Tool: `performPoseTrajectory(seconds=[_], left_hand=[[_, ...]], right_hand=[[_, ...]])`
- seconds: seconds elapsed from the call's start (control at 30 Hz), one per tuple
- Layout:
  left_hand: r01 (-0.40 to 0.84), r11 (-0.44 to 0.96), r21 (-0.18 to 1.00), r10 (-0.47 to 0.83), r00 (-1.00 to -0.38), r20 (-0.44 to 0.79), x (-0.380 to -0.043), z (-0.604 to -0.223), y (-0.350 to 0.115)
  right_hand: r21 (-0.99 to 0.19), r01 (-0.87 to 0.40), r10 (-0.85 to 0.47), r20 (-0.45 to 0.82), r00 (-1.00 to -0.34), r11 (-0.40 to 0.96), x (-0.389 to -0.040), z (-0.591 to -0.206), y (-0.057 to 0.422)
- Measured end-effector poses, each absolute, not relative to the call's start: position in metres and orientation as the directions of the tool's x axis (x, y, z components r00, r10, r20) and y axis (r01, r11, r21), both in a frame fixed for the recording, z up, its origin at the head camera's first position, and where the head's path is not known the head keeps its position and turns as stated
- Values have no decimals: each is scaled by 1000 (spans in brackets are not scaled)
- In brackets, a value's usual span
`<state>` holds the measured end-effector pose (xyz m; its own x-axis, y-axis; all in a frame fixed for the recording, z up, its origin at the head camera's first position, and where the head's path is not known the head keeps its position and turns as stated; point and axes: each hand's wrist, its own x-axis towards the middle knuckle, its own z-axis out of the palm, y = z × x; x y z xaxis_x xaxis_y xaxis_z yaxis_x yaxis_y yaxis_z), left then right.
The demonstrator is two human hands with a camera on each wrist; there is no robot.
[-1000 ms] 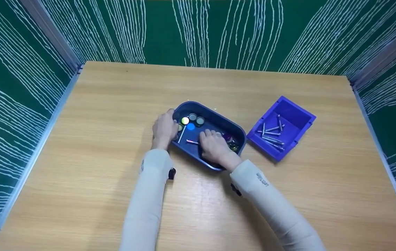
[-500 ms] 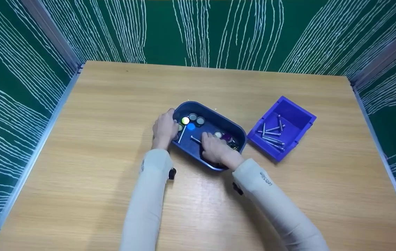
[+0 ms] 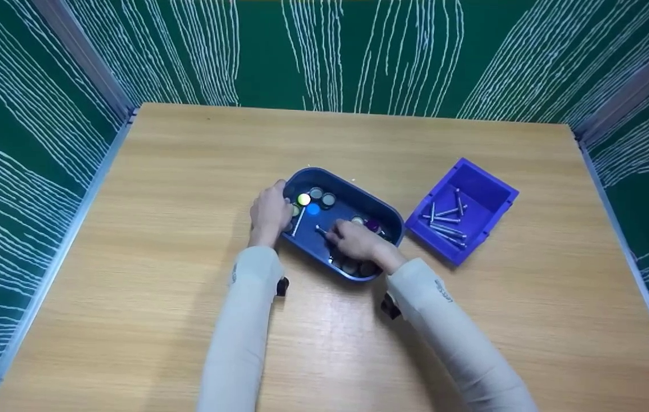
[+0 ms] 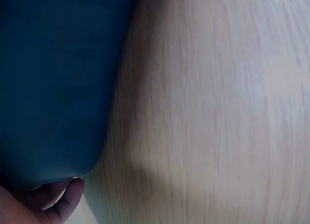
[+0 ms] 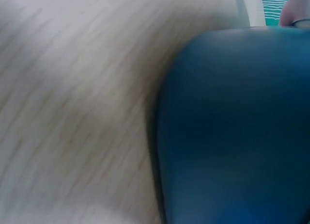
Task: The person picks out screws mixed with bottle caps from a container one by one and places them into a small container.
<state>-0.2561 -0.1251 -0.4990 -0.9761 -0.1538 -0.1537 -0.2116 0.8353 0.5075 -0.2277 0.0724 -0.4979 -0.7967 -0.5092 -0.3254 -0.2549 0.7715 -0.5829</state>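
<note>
A dark blue oblong tray (image 3: 378,201) sits mid-table with round caps and metal bolts in it. My left hand (image 3: 270,213) grips its left end; in the left wrist view the fingers (image 4: 70,200) curl at the tray's corner. Inside the tray, my right hand (image 3: 357,240) pinches a silver bolt (image 3: 319,229), whose end sticks out past the fingertips. Another long bolt (image 3: 298,222) lies near the left hand, beside a yellow cap (image 3: 303,199) and a blue cap (image 3: 313,209). The right wrist view has mostly the tray's outer wall (image 5: 232,127).
A purple bin (image 3: 487,200) stands just right of the tray, holding several silver bolts (image 3: 447,230). More caps lie at the tray's right end, such as a purple one (image 3: 372,225). Green walls with white lines surround the wooden table (image 3: 198,171) behind and at both sides.
My right hand has shifted slightly and turned, with the bolt's end still showing at its fingertips. More caps now show at the tray's near edge. The left hand keeps its place.
</note>
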Motion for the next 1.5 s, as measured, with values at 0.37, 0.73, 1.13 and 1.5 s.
performPoseTrajectory(seconds=[0.37, 0.73, 1.13, 1.5], left_hand=[[-209, 838, 505, -151, -976, -154, -255, -498, -124], [-199, 836, 511, -147, -979, -142, -255, -499, -125], [-198, 835, 513, -148, -979, -138, -254, -498, -123], [-206, 830, 518, -143, -977, -159, -254, -498, -124]], right_hand=[[-597, -266, -523, -310, -794, 757, -224, -495, 73], [-683, -250, -531, -236, -814, 686, -228, -485, 87], [-744, -301, -526, -80, -846, 597, -231, -465, 109], [-792, -241, -469, -64, -881, 561, -235, -453, 145]])
